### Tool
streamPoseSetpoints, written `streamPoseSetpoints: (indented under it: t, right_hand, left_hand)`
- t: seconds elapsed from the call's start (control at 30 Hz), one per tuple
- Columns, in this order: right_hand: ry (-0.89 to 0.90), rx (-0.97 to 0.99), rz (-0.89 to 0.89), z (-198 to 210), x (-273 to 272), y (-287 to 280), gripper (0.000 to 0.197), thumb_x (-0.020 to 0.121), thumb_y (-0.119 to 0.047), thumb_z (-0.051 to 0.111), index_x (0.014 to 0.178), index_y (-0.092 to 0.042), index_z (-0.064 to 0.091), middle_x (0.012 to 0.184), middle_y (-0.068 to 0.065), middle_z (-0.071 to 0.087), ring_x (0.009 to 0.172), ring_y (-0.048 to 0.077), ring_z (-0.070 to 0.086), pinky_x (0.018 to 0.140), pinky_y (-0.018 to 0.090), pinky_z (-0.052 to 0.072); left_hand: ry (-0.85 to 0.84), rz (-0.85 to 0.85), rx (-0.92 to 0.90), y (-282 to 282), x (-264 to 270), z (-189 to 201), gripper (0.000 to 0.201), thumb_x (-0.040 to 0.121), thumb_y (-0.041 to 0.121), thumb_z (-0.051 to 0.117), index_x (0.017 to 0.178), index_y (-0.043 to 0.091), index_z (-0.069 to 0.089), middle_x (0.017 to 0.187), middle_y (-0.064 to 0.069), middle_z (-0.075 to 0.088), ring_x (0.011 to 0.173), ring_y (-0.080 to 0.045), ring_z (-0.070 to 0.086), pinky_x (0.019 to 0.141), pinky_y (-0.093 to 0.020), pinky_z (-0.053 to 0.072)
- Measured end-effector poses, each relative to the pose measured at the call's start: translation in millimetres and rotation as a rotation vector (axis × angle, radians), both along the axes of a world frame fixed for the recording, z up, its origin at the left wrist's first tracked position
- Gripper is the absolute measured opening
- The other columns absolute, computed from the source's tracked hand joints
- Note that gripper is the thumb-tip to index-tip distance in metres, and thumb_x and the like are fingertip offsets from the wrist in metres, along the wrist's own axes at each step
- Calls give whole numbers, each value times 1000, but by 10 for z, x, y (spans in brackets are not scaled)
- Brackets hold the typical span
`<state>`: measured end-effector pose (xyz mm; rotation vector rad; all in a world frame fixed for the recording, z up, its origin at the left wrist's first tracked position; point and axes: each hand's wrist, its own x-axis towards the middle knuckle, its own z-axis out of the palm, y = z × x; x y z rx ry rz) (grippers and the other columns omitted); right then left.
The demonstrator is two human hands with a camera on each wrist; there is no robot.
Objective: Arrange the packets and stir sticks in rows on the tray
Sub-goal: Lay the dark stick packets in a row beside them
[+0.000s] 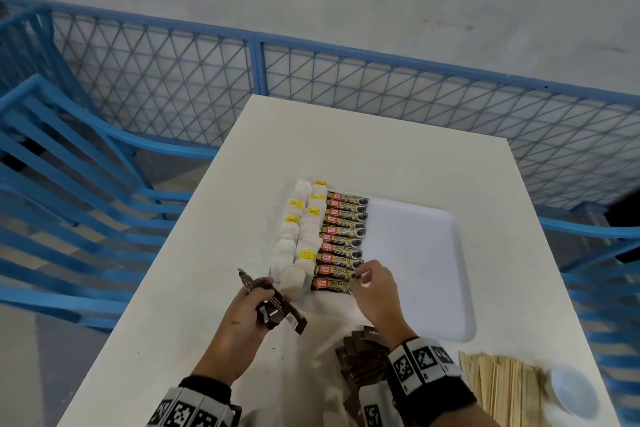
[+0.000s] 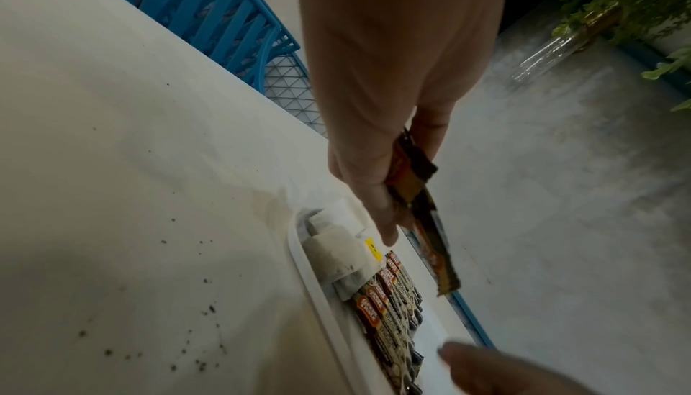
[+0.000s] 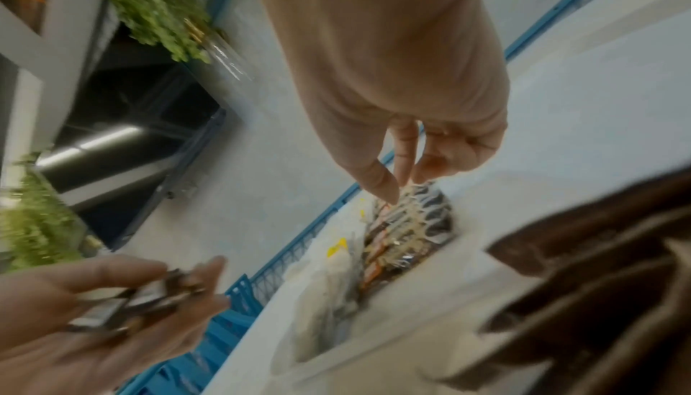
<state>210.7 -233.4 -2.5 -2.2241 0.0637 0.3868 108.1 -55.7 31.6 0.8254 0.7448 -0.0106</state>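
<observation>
White table (image 1: 221, 218), white tray (image 1: 433, 253) at centre, bare toward 3 o'clock. On tray toward 9 o'clock: two columns of tea bags (image 1: 294, 239), then a column of coffee granule packets (image 1: 343, 239), overlapped like shingles.

Left hand (image 1: 242, 315) at 7 o'clock of the tray, clamped round a bundle of dark packets (image 1: 273, 305), off the tray. Right hand (image 1: 374, 291) at the coffee column's 6 o'clock end, fingers curled, fingertips (image 3: 389, 194) at the nearest packets; whether anything is pinched cannot be told.

Judged step: squaring the column's near end. Best done with light nudges along the column, keeping the overlap even and right-hand ends flush, without riding up on neighbours.

Around: loose heap of brown packets (image 1: 360, 357) at 6 o'clock, directly under the right wrist, easily scattered on withdrawal. Stir sticks (image 1: 498, 388) at 5 o'clock, off the tray. Small white cup (image 1: 571, 392) just beside them. Blue chairs (image 1: 69, 184) and mesh fence (image 1: 381, 87) beyond.
</observation>
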Motion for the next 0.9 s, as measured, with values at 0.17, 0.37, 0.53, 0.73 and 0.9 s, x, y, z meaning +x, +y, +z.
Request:
streamPoseSetpoints:
  t: [0.17, 0.37, 0.53, 0.73, 0.9]
  right_hand:
    - [76, 326, 440, 378, -271, 161, 16, 86, -28, 64, 101, -24, 58, 95, -14, 60, 77, -3, 54, 68, 8, 42]
    - [71, 405, 452, 346, -322, 157, 17, 83, -11, 67, 98, -18, 65, 86, -6, 65, 72, -1, 60, 69, 14, 47]
    - [211, 485, 405, 338, -286, 92, 20, 88, -10, 62, 107, -11, 65, 79, 2, 65, 63, 5, 61, 64, 19, 51]
    - [282, 537, 342, 358, -246, -41, 20, 92, -6, 53, 108, -12, 63, 82, 2, 65, 64, 6, 60, 63, 17, 50]
    - [331, 655, 171, 289, -251, -161, 15, 88, -5, 59, 102, -6, 65, 78, 7, 63, 67, 12, 58, 67, 20, 51]
  left_hand:
    - [-73, -15, -8, -37, 20, 38, 14, 93, -1, 44, 87, 7, 54, 81, -10, 66, 75, -20, 67, 66, -28, 59]
    - [-125, -125, 91, -96, -9, 104, 18, 93, 15, 50, 101, 4, 62, 98, -12, 73, 89, -20, 70, 75, -24, 58]
    - [-30, -188, 282, -95, -42, 96, 13, 90, 23, 55, 94, 13, 62, 70, 6, 67, 74, -13, 67, 60, -22, 41]
    - [-10, -209, 344, -43, -31, 12, 18, 88, 21, 59, 89, 3, 64, 60, 1, 33, 45, -7, 27, 41, -16, 25]
    - [29, -298, 391, -88, -44, -66, 14, 90, 19, 58, 89, 7, 64, 59, 4, 24, 50, -10, 19, 49, -23, 17]
